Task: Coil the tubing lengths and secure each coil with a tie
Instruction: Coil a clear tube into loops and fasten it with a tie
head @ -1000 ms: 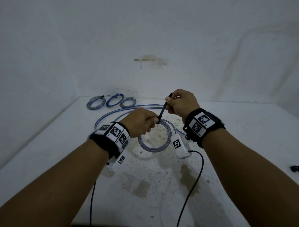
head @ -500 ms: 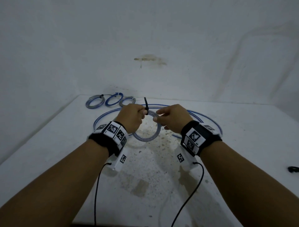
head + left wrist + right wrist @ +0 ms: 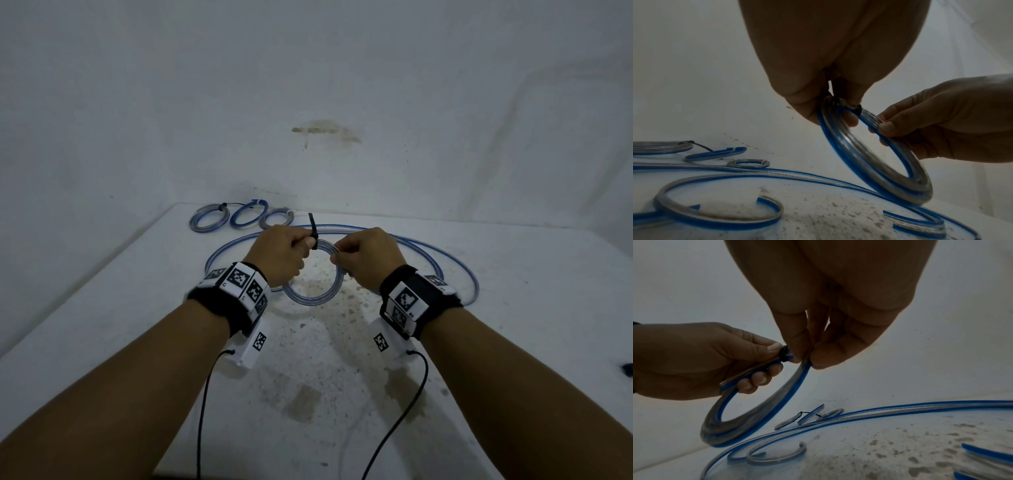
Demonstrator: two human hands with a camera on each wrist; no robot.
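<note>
A coil of clear tubing with a blue stripe (image 3: 313, 297) (image 3: 875, 164) (image 3: 748, 423) is held upright above the white table (image 3: 137, 308) between both hands. My left hand (image 3: 291, 248) grips the coil's top left, where a black cable tie (image 3: 312, 229) (image 3: 856, 109) (image 3: 784, 355) wraps the turns; the tie's tail sticks up past the thumb. My right hand (image 3: 356, 255) pinches the coil (image 3: 805, 361) just right of the tie. Three tied coils (image 3: 239, 216) lie at the table's far left.
Long loose lengths of blue-striped tubing (image 3: 455, 263) (image 3: 719, 216) curve over the table behind and beside the hands. A small dark object (image 3: 627, 369) lies at the right edge. White walls close in behind and to the left. Black cables (image 3: 394, 431) hang from my wrists.
A second ago my right hand held the tie's tail up high; it has dropped to pinch the coil beside the tie. Both hands and the coil moved slightly away from me.
</note>
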